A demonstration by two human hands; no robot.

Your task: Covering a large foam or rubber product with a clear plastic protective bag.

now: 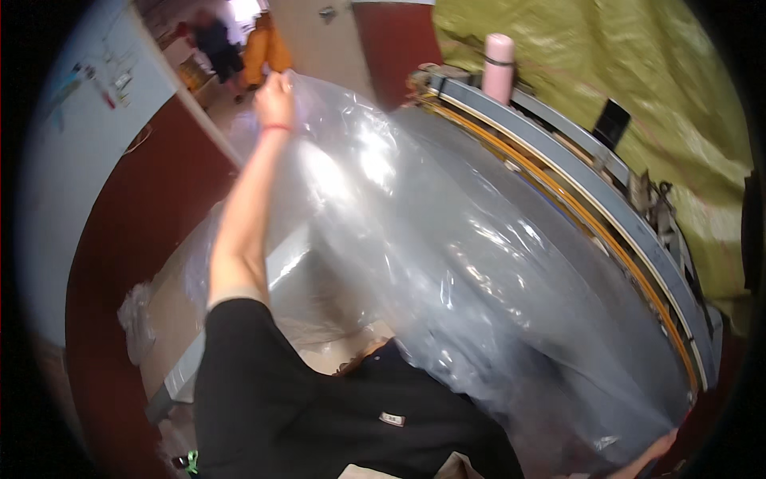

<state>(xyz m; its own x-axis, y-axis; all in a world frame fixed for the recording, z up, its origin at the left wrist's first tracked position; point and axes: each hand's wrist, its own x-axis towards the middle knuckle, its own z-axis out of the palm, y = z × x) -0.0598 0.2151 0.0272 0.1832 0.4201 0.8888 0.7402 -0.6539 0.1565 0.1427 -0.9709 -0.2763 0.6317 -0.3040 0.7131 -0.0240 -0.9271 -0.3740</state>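
My left hand (275, 100), with a red band at its wrist, is raised toward the doorway. Its fingers are closed on the upper edge of a large clear plastic sheet (471, 263). Shiny and creased, the sheet spreads across in front of me over a grey surface. At the lower right, my right hand (661, 445) appears in part at the sheet's other end. It seems to grip the plastic there, though its fingers are small and partly hidden.
A long frame (574, 148) with an orange strip borders the surface at right, bearing a pink bottle (498, 70) and a dark phone (611, 124). Behind hangs a yellow-green tarp (678, 72). Past the doorway stands a person (214, 46). A plastic-wrapped box (179, 319) is at left.
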